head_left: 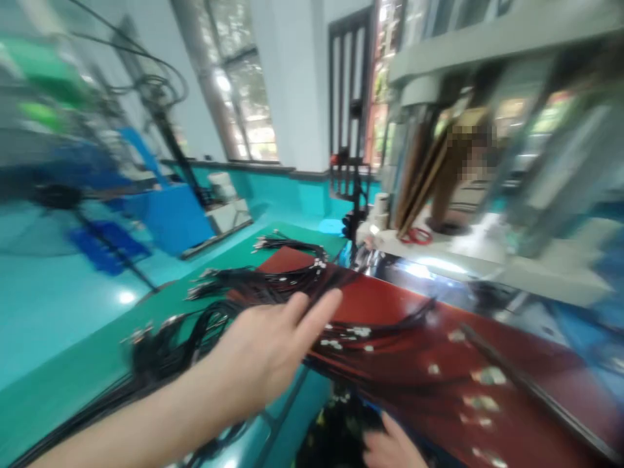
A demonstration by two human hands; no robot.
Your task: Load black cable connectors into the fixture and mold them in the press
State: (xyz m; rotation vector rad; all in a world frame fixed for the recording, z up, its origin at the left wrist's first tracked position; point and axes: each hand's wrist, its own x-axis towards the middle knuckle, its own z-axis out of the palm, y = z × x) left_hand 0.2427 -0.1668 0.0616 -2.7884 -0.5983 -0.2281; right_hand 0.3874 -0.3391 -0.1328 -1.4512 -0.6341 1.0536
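My left hand reaches in from the lower left, its visible fingers stretched out and apart. It is over bundles of thin black cables with small metallic ends, and I see nothing held in it. More black cables with white connectors or tags spread across the dark red board to its right. At the bottom edge is my right hand, only partly in view and smeared by motion. It is near the front edge of the board, and whether it holds anything is unclear.
A green work surface lies under the cables at left. A dark rod crosses the board at right. Behind stands a pale machine with red-handled scissors on its base. A blue box and a fan stand at left.
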